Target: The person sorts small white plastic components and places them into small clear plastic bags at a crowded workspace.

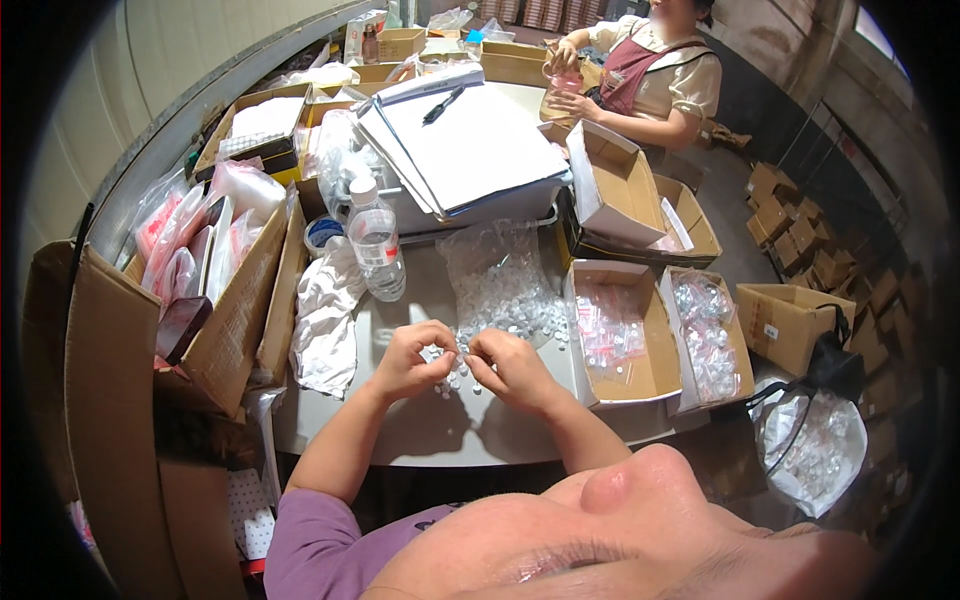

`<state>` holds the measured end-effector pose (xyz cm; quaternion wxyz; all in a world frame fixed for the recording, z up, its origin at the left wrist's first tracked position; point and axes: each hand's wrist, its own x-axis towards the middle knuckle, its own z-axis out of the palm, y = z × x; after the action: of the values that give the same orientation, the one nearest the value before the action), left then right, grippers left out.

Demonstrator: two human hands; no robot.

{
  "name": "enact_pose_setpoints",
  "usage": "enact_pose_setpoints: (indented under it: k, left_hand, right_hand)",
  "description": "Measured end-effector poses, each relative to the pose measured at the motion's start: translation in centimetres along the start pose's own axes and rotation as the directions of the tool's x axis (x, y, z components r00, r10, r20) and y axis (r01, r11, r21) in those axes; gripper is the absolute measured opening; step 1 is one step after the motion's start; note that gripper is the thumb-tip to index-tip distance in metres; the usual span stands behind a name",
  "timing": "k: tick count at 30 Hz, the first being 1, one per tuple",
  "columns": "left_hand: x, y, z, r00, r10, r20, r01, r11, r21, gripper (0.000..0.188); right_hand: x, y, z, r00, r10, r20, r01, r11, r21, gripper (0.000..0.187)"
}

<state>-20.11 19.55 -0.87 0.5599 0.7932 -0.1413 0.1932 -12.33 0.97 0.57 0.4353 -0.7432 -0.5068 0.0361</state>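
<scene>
Close together over the table, my left hand (415,362) and my right hand (512,372) are both closed in a pinch, fingertips almost meeting. Whatever is between the fingertips is too small to make out. Small white pieces (449,388) lie loose on the table under and between my hands. Just beyond them, a clear plastic bag (490,262) lies with many more small white pieces spilling around its near side. To the right of my right hand, an open cardboard box (660,375) holds small clear zip bags (610,330) with white pieces inside.
A water bottle (376,245), white cloth (325,325) and blue tape roll (323,234) stand left. Papers with a pen (443,105) top a bin behind. Beside the box, another box (740,385) holds filled bags. A co-worker (650,75) holds a pinkish object across the table.
</scene>
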Motion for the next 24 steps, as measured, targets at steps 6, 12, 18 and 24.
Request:
enact_pose_setpoints:
  k: [6, 12, 18, 24]
  left_hand:
    - [-0.4, -0.8, 0.0, 0.982, -0.024, -0.188, -0.001, 0.991, -0.132, 0.002]
    - [-1.2, -1.8, -0.7, 0.965, -0.178, -0.195, 0.098, 0.928, -0.359, 0.005]
    - [0.5, -1.0, 0.5, 0.992, 0.006, -0.123, -0.009, 1.000, -0.024, 0.009]
    - [0.0, -1.8, 0.8, 0.986, -0.125, -0.109, 0.107, 0.982, -0.155, 0.016]
  right_hand:
    - [-1.0, -2.4, -2.3, 0.994, -0.041, -0.106, 0.031, 0.994, -0.102, 0.013]
    - [-7.0, -1.4, -10.4, 0.799, 0.157, -0.580, -0.299, 0.941, -0.156, 0.015]
    - [-14.5, 2.7, -19.2, 0.566, 0.143, -0.812, -0.741, 0.520, -0.425, 0.014]
    - [-10.0, 4.6, -17.5, 0.743, 0.529, -0.410, -0.659, 0.688, -0.304, 0.031]
